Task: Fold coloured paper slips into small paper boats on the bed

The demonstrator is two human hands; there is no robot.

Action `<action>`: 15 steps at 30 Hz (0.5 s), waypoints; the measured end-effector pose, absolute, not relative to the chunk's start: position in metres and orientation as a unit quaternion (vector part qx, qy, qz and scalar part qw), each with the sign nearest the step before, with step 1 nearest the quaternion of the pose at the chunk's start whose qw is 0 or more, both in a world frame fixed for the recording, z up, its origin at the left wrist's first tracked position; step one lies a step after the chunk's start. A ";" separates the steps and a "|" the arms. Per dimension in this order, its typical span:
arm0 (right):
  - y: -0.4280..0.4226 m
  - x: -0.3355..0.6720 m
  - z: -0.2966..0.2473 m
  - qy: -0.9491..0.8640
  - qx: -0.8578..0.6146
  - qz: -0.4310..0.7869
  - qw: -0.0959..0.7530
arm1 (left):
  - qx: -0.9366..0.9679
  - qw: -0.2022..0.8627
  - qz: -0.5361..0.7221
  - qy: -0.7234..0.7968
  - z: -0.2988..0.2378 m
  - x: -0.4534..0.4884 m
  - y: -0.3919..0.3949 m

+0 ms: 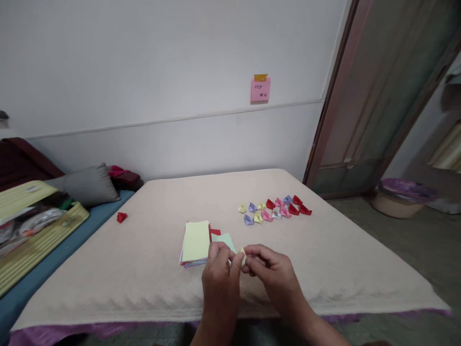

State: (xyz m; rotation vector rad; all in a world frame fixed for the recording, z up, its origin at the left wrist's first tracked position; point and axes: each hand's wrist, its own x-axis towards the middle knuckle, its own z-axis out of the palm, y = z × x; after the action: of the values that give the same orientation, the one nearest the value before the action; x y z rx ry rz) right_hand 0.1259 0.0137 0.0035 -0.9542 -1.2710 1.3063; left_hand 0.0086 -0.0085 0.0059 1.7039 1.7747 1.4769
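Between my two hands is a small folded piece of pale yellow paper (242,254), partly hidden by the fingers. My left hand (220,269) pinches it from the left, thumb against its edge. From the right, my right hand (268,266) grips it with closed fingertips. Just left of my hands lies a stack of paper sheets (196,240) with a pale yellow one on top. A light green sheet (225,239) and a red paper piece (215,232) stick out beside the stack. Beyond my right hand stand several small folded paper boats (267,216) in yellow, purple, pink, red and white.
A crumpled red paper piece (121,217) lies at the left of the cloth-covered table (151,278). Further left are an open yellow case (46,230) with packed items and a grey pillow (86,185). A pink note (260,90) is taped to the wall. A lined bin (399,204) stands right.
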 end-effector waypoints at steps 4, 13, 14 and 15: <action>0.021 0.133 0.009 -0.484 -0.389 0.605 0.498 | 0.559 0.154 0.546 0.605 0.012 -0.010 -0.004; 0.029 0.148 0.008 -0.455 -0.324 0.723 0.406 | 0.539 0.529 0.480 0.446 0.010 -0.019 0.003; 0.029 0.149 0.009 -0.454 -0.320 0.729 0.400 | 0.518 0.572 0.480 0.417 0.008 -0.016 0.002; 0.028 0.150 0.009 -0.455 -0.316 0.733 0.394 | 0.495 0.609 0.481 0.391 0.007 -0.014 0.001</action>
State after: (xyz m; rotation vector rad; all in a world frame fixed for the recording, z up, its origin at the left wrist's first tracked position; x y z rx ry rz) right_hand 0.1497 0.0284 0.0091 -0.8017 -1.1538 1.8597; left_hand -0.0140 0.0009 0.0069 1.1421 0.9027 1.1103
